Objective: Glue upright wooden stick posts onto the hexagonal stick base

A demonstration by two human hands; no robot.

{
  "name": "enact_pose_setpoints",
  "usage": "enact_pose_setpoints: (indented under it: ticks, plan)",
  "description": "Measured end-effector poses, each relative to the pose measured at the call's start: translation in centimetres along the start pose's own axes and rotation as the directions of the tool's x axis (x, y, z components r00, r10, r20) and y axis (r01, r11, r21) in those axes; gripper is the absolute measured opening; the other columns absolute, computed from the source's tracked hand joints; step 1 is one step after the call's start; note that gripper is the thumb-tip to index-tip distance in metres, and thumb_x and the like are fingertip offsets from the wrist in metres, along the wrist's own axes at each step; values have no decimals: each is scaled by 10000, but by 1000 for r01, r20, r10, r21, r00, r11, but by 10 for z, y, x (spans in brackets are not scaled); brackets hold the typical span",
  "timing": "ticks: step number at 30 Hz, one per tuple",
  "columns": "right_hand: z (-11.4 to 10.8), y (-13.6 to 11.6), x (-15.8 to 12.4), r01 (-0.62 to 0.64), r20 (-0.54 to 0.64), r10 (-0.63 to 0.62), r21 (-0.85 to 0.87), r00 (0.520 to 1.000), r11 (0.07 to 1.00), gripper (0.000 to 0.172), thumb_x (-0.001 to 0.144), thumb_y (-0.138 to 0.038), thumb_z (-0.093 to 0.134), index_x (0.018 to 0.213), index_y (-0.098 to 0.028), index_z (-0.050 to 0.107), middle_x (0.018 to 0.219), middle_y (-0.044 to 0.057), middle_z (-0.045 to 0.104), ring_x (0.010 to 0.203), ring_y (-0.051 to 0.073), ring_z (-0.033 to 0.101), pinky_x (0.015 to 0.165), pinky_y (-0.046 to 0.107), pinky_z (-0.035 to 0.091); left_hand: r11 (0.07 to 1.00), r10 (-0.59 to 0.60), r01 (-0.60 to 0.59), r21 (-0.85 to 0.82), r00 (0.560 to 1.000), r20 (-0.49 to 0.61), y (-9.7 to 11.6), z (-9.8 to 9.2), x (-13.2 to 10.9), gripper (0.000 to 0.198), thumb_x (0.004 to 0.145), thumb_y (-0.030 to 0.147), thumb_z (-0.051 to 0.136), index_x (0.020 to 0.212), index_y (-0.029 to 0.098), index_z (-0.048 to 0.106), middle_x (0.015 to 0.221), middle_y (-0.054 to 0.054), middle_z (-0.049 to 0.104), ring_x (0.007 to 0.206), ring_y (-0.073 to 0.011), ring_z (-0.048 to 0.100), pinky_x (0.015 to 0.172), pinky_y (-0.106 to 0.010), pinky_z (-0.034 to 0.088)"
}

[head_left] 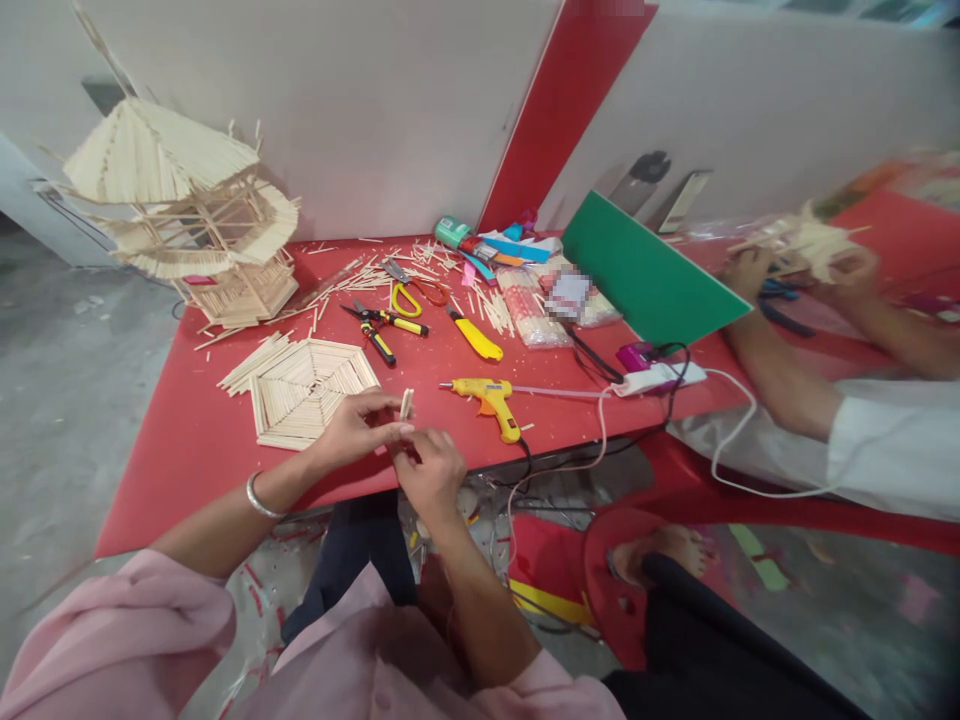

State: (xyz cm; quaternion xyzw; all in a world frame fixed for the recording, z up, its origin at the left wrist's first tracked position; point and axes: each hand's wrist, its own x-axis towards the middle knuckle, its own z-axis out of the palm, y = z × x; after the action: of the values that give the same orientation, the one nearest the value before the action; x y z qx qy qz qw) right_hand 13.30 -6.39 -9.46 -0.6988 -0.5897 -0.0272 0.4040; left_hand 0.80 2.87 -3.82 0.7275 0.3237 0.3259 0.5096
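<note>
My left hand (358, 424) pinches a few short wooden sticks (406, 403), held nearly upright above the front of the red table. Just below them, my right hand (433, 470) has its fingers curled together close to the left thumb; whatever they grip is hidden. Beside my left hand lies a flat hexagonal panel of wooden sticks (300, 388), partly covered by that hand. A loose pile of sticks (253, 364) sits along its far left edge. To the right of my hands a yellow glue gun (487, 400) rests on its side, nozzle pointing left, a glue stick in its back.
Pliers (381, 330), yellow-handled scissors (405, 298) and a yellow box cutter (477, 336) lie behind my hands. A stick-built pagoda model (195, 220) stands back left. A green board (649, 275) leans right, near a power strip (660, 378) with cables. Another person's hands (847, 270) work beyond.
</note>
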Motion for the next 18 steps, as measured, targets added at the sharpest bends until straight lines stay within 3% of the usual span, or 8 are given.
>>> enact_pose_setpoints:
  ticks: [6, 18]
  plan:
    - [-4, -2, 1, -5, 25, 4, 40, 1000, 999, 220, 889, -365, 644, 737, -218, 705, 635, 4, 608, 671, 159, 533, 670, 276, 358, 953, -177, 191, -236, 981, 77, 1, 4, 0, 381, 737, 470, 784, 830, 112, 695, 673, -35, 650, 550, -104, 575, 498, -206, 463]
    - [-3, -2, 0, 32, -21, -29, 114, 999, 993, 270, 866, -423, 696, 695, -216, 676, 650, 6, 635, 655, 145, 534, 647, 279, 358, 870, -271, 257, -421, 962, 30, -3, 6, 3, 343, 626, 380, 873, 716, 116, 673, 636, -17, 645, 518, -81, 539, 496, -203, 426]
